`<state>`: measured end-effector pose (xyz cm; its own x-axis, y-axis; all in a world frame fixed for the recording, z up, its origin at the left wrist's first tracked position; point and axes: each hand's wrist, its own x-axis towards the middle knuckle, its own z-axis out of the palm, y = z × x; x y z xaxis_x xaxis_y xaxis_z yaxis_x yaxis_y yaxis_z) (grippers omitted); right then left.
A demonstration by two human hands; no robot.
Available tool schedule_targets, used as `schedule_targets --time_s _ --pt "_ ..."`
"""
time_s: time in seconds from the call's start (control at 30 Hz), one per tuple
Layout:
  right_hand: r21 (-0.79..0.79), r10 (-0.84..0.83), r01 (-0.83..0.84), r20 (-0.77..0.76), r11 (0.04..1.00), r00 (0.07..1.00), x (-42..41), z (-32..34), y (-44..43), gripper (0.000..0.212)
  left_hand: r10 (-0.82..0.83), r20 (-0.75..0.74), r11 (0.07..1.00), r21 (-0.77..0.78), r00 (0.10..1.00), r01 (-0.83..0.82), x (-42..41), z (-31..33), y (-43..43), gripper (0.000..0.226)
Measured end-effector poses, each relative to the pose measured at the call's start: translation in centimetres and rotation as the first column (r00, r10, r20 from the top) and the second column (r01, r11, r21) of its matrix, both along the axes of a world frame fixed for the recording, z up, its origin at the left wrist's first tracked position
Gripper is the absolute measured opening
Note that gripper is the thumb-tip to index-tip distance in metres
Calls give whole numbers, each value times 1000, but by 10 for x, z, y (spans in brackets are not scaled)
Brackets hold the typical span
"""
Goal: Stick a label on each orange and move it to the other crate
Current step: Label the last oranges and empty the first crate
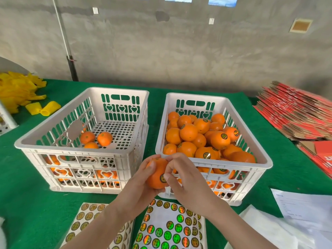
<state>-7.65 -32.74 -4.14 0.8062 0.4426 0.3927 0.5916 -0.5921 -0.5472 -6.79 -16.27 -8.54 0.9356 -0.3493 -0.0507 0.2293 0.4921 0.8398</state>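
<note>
Bare grey concrete wall behind a green-covered table, evenly lit.

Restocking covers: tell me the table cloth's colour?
Green, a felt-like cloth under both white plastic crates, clearest in the head view.

Both forearms bare, no sleeves; left hand, right hand ungloved.
</note>
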Motion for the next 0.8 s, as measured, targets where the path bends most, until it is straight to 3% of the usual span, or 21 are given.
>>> schedule_targets --time_s 0.13,0.27,0.3,0.4,0.43,0.57,0.63,0.73,0.8 --pt "-23 -64 66 79 998 995 0 0 4 15 18 1 1000 16 1000 -18 -3 8 -2 48" --pt "129 -77 71 41 989 996 -3 -5 9 13 31 -8 999 35 999 -31 -1 14 -2 42" --pt "186 -84 82 1 979 996 -4 -6 10 18 24 0 998 53 1000 -24 -1 15 -1 41" --pt "347 -68 141 -214 927 974 -3 -8 7 61 1 39 991 132 999 -6 -4 19 2 40" --pt "364 -44 124 -218 923 975 -3 -8 6 67 0 52 990 144 999 -7 -5 22 1 41" --pt "251 11 -3 -30 968 999 -1 -3 10 71 50 182 958 269 982 -99 1 39 -9 38" --pt "224 -69 58 44 973 997 8 3 10 80 27 292 903 404 956 -149 6 53 -17 33" --pt "270 -214 196 37 943 976 31 15 -7 75 -83 379 832 535 921 -145 24 72 -31 41" --pt "193 -306 298 13 935 952 53 25 -28 76 -67 398 778 595 915 -202 50 73 -38 34"
